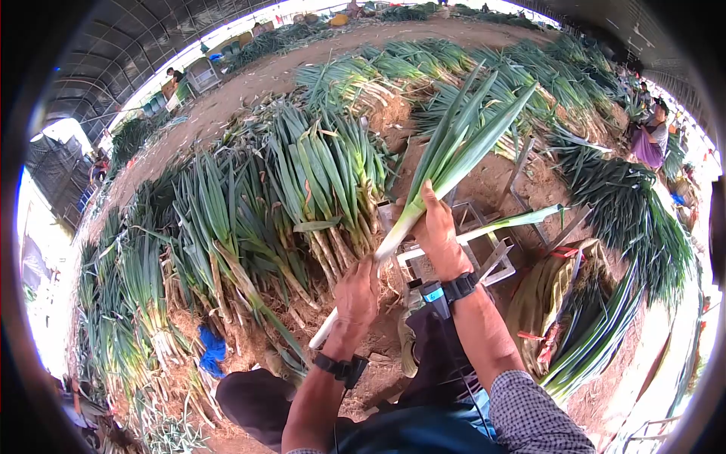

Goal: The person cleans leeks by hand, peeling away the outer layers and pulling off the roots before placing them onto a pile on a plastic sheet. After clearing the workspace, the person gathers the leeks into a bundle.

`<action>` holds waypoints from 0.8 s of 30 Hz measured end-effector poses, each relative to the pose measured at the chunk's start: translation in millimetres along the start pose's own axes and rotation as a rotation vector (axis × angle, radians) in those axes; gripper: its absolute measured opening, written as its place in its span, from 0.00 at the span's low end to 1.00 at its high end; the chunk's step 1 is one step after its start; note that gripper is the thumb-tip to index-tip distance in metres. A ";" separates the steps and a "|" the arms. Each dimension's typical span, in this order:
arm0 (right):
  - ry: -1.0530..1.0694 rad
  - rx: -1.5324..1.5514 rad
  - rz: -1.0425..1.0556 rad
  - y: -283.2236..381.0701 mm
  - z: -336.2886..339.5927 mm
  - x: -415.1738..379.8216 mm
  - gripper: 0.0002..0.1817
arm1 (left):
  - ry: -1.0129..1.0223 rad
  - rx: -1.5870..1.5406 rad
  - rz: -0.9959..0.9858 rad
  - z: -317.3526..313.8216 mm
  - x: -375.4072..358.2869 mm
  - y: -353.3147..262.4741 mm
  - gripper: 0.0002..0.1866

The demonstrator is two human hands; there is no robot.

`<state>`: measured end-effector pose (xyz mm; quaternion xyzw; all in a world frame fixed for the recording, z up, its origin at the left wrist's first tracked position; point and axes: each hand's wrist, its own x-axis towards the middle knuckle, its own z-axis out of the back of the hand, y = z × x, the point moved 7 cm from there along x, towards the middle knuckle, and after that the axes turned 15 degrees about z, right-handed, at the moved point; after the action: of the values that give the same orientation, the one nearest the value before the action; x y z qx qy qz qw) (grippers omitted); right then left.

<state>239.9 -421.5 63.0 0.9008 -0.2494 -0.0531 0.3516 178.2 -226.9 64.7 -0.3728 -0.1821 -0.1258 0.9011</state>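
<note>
A large green onion (pixel 475 151) slants across the middle of the view, its green leaves fanned to the upper right and its bare white end low on the left. My right hand (pixel 438 231) grips it where the leaves meet the white stalk, thumb lying along it. Lower down, my left hand (pixel 356 293) is closed around the white stalk, and its fingertips are partly hidden. Just beyond my hands stands a metal frame (pixel 495 265), with a loose green leaf (pixel 522 220) across it.
Piled green onions (pixel 302 178) with soil on their roots lie to the left. Trimmed-looking green onions (pixel 628 204) lie to the right, near a tan sack (pixel 550 291). A blue cloth (pixel 211 352) rests at lower left. Another person (pixel 652 136) sits at the far right.
</note>
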 end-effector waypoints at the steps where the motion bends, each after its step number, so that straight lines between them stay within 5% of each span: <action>1: 0.020 -0.007 -0.002 0.5 -2.4 -0.9 0.24 | -0.016 0.006 -0.025 1.4 0.7 1.2 0.06; 7: 0.113 -0.122 0.077 -7.0 3.8 11.0 0.23 | 0.125 -0.015 0.364 -4.9 1.3 26.8 0.10; 11: 0.139 0.022 0.100 -3.8 -13.6 3.8 0.23 | 0.107 -0.152 0.391 -19.4 6.8 55.4 0.15; 14: 0.175 0.130 0.022 -4.7 -18.8 1.6 0.27 | 0.109 -0.464 0.235 -26.6 -1.4 47.3 0.18; 15: 0.173 0.193 -0.010 -5.0 -20.8 2.5 0.29 | 0.283 -0.481 0.343 -27.1 -3.5 40.9 0.22; 17: 0.158 0.245 -0.044 -5.7 -23.5 7.8 0.35 | 0.302 -0.434 0.207 -43.1 -0.5 54.1 0.23; 19: 0.226 0.288 0.000 1.8 -28.6 9.8 0.34 | 0.494 -0.518 0.575 -41.0 -4.2 55.3 0.22; 22: 0.164 0.409 -0.059 3.0 -25.6 14.8 0.32 | 0.222 -0.805 0.848 -49.0 -3.2 87.2 0.22; 24: 0.147 0.430 -0.004 15.3 -22.7 17.5 0.31 | 0.339 -1.414 0.854 -40.7 -3.6 81.0 0.20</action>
<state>255.0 -425.9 91.4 0.9570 -0.2268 0.0662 0.1685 213.9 -200.0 -14.2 -0.8623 0.2341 0.0869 0.4406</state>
